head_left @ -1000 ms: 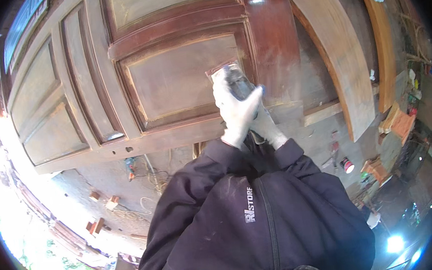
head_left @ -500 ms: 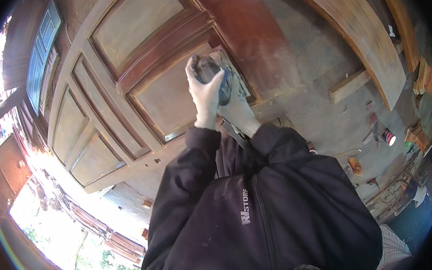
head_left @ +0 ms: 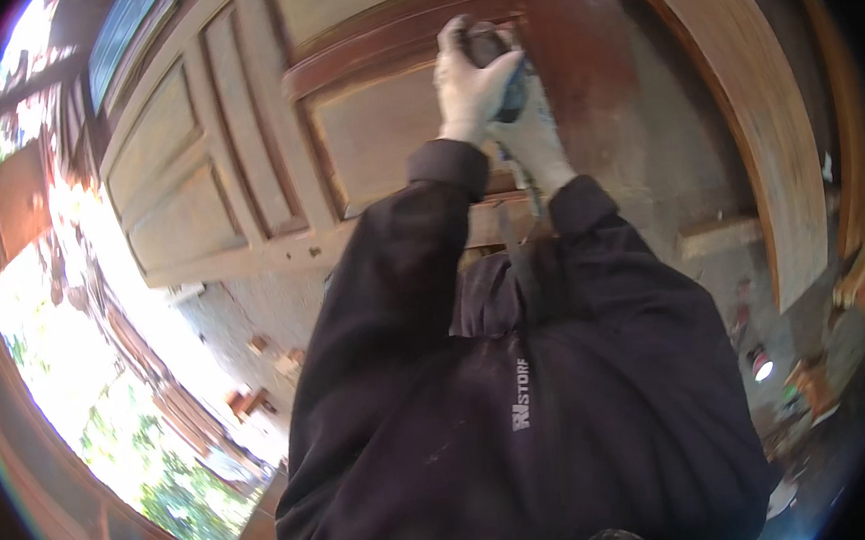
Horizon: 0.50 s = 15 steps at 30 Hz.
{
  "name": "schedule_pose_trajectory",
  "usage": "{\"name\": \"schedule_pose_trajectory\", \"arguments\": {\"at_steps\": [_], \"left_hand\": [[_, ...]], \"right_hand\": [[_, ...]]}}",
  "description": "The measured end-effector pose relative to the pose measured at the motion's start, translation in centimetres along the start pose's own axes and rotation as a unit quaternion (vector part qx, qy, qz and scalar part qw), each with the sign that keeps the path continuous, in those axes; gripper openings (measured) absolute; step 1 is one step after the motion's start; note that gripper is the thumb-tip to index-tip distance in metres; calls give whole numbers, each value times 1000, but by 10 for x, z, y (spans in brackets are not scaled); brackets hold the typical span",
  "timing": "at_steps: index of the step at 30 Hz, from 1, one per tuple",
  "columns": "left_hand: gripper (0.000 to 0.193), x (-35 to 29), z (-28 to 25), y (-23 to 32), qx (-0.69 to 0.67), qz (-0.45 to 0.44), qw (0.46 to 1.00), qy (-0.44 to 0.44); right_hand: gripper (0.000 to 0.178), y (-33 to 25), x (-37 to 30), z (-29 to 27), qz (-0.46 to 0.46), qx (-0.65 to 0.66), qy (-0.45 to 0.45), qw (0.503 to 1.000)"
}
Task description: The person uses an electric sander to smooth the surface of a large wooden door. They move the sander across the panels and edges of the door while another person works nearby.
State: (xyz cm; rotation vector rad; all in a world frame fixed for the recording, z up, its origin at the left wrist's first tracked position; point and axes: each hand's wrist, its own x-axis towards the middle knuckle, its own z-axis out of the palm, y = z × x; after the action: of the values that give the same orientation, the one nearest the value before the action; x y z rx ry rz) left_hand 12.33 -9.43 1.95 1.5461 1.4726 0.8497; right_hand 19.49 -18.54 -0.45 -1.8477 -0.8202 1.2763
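My left hand [head_left: 468,85], in a white glove, is wrapped round the top of a dark and blue power sander [head_left: 514,96]. Behind and to the right of the tool, my gloved right hand [head_left: 538,146] holds its other side; its fingers are partly hidden. The sander is over a panelled wooden door [head_left: 375,142], near the right edge of a lower panel. Its underside is hidden, so contact with the wood cannot be made out. Bare, pale wood shows on much of the door, with reddish-brown finish left on the rails. A dark cord or strap [head_left: 506,227] hangs below my hands.
A long curved-looking wooden board [head_left: 758,117] lies to the right, resting across a wooden block [head_left: 719,238]. A small can [head_left: 760,363] and scraps are on the floor at the lower right. Wood offcuts [head_left: 249,401] lie at the lower left, beside a bright opening.
My view has shifted, so the door sits further up and the board lower. Both hands and the sander appear higher and further right in the picture. The grip looks the same.
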Motion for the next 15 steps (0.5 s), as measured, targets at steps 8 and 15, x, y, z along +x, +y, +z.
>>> {"name": "schedule_pose_trajectory", "arguments": {"at_steps": [8,15], "left_hand": [[86,-65,-68,-46,-11,-78,994,81],[85,-29,-239,-136,68,-77,980,169]], "right_hand": [[111,11,-47,59,-57,-43,-77,994],[98,-28,-35,226,-91,-181,-165,965]]}}
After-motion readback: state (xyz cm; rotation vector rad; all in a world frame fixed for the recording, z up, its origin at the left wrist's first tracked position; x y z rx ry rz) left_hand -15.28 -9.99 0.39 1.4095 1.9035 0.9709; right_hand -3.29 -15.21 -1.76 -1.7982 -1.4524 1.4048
